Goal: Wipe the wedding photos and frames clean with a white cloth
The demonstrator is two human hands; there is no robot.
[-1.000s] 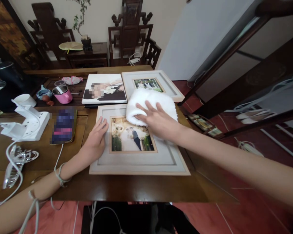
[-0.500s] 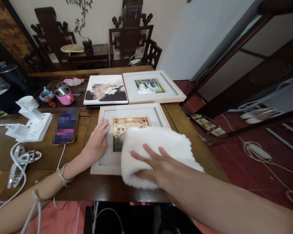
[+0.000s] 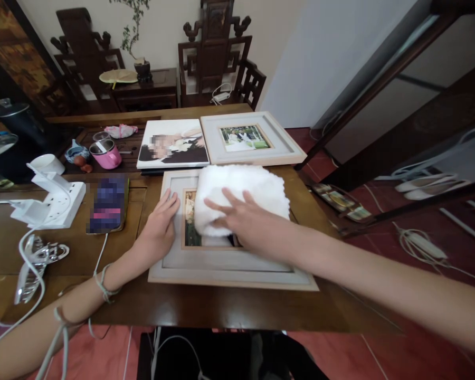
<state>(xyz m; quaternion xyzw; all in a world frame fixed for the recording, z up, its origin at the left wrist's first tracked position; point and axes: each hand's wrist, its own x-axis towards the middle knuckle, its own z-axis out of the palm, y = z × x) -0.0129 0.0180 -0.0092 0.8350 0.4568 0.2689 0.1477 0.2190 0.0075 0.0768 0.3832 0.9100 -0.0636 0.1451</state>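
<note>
A light wooden picture frame (image 3: pixel 237 282) lies flat near the table's front edge, a photo (image 3: pixel 190 232) inside its wide pale border. On the frame's left side rests my left hand (image 3: pixel 158 227), fingers stretched out and lying on the border. My right hand (image 3: pixel 245 221) presses a folded white fluffy cloth (image 3: pixel 257 184) onto the frame, its fingers spread over the near edge of the cloth. Much of the photo and the frame's upper right are hidden under the cloth and hand.
Behind lie a second framed photo (image 3: pixel 253 153) and a photo panel (image 3: pixel 172 145). To the left are a phone (image 3: pixel 108 203), a white power strip (image 3: pixel 65 206), a silver hair claw (image 3: pixel 35 269), a pink cup (image 3: pixel 106 155) and loose cables. A dark wooden stand (image 3: pixel 372 100) rises at right.
My right hand has pushed the white cloth away from me and a little left across the frame, uncovering its near right corner. My left hand stays on the left side.
</note>
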